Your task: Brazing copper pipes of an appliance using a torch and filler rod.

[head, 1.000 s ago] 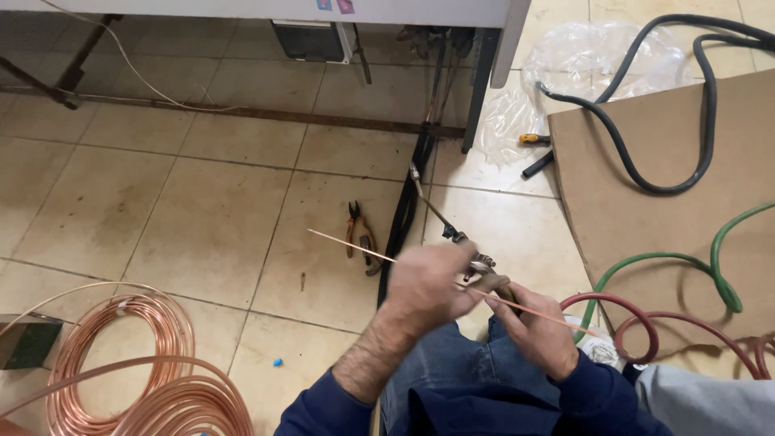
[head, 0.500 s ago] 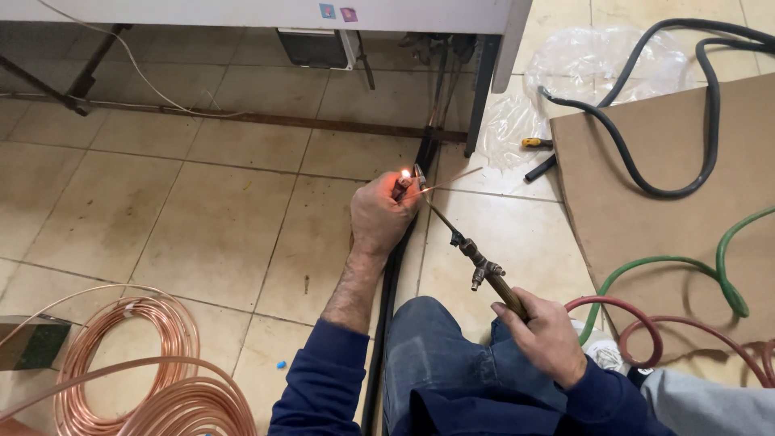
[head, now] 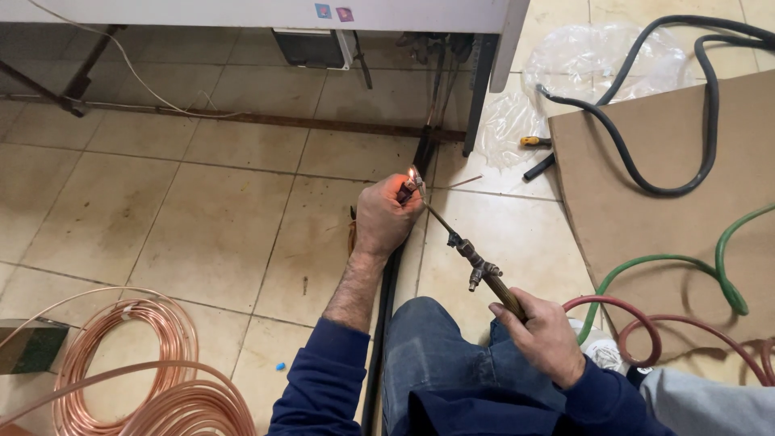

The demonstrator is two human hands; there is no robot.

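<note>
My left hand (head: 386,216) is closed around a small lighter (head: 406,190) with a flame burning at its top, held right at the tip of a brass gas torch (head: 471,260). My right hand (head: 542,333) grips the torch by its handle, above my right knee. The torch points up and to the left, its nozzle meeting the flame. A black hose (head: 387,299) runs along the floor under my left forearm.
Coils of copper tubing (head: 137,363) lie at the lower left. Green (head: 726,266) and red (head: 646,323) hoses cross a brown board (head: 646,186) at right, with a black hose (head: 646,121) and clear plastic sheet (head: 581,64) behind. A metal cabinet (head: 323,16) stands ahead.
A second ago both hands were together on the torch near my knees. My left hand has since reached forward to the torch tip, and the lighter flame is lit.
</note>
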